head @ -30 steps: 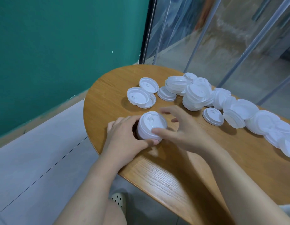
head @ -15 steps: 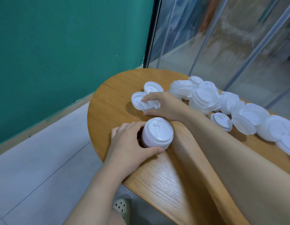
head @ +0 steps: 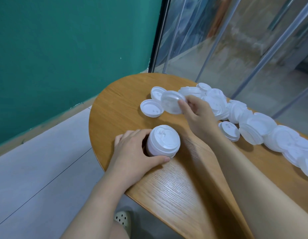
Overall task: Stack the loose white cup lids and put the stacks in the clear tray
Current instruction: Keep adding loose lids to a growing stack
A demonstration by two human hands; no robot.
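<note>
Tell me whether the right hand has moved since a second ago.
Yes. The right hand left the stack that the left hand holds, reached farther up the table and now holds one lid lifted.

Rounded oak-grain worktop (head: 175,192) | teal wall (head: 67,49) behind | glass partition (head: 236,40) | grey floor (head: 38,169) | perforated white shoe (head: 122,219) below.

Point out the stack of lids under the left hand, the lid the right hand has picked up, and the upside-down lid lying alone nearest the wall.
stack of lids (head: 164,138), head view, on its top lid.
lifted lid (head: 172,104), head view, on its tilted face.
upside-down lid (head: 151,110), head view, on its inner hollow.
</note>
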